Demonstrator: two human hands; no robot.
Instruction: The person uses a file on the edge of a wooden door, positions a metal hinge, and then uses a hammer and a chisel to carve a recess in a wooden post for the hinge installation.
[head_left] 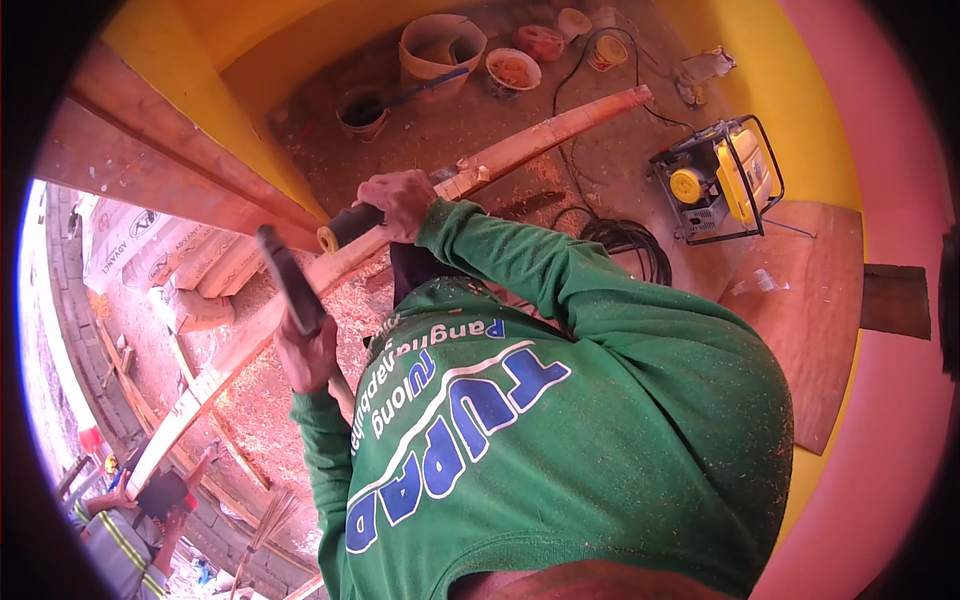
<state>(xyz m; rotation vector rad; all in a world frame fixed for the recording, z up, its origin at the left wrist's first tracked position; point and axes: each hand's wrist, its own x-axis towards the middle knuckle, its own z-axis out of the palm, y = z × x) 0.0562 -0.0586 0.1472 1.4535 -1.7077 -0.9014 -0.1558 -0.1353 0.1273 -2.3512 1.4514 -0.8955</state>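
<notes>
A long wooden beam [235,350] runs diagonally from the lower left to the upper right, in front of my green-shirted chest. My right hand [400,200] is closed around a short black cylindrical tool part [355,222] with a pale yellowish end, held right over the beam. Nearer to me, my left hand [305,355] grips a dark, narrow tool [290,280] whose upper end rises beside the beam. What looks like a pale wooden handle [343,395] shows below that hand. The exact kind of either tool is hard to make out.
A yellow portable generator [715,180] stands right, by a coiled black cable [630,245] and a plywood board [800,300]. Several buckets [440,50] sit at the back. Wooden posts [150,160] rise at left. Another person [130,545] is near the beam's lower-left end. Shavings litter the floor.
</notes>
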